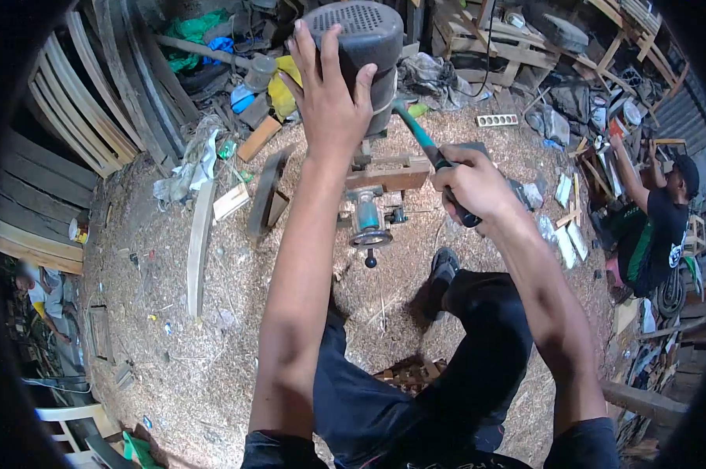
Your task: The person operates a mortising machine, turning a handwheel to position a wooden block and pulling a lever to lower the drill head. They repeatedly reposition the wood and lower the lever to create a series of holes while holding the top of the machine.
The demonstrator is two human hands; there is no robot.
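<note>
My left hand (331, 94) lies spread against the side of a dark cylindrical machine housing (361, 39) with a perforated top, at the upper middle. My right hand (472, 187) is wrapped round the black grip of a lever with a teal shaft (415, 129); the shaft slants up to the machine's side. Below the housing, a teal and grey machine part with a round handwheel (370, 238) and a black knob stands beside a brown wooden block (392, 180).
Wood shavings cover the ground (251, 352). A curved plank (200, 250) and a dark board (268, 187) lie left of the machine. One person (662, 219) crouches at the right, another (48, 301) is at the far left. Curved wood pieces (79, 102) lean upper left.
</note>
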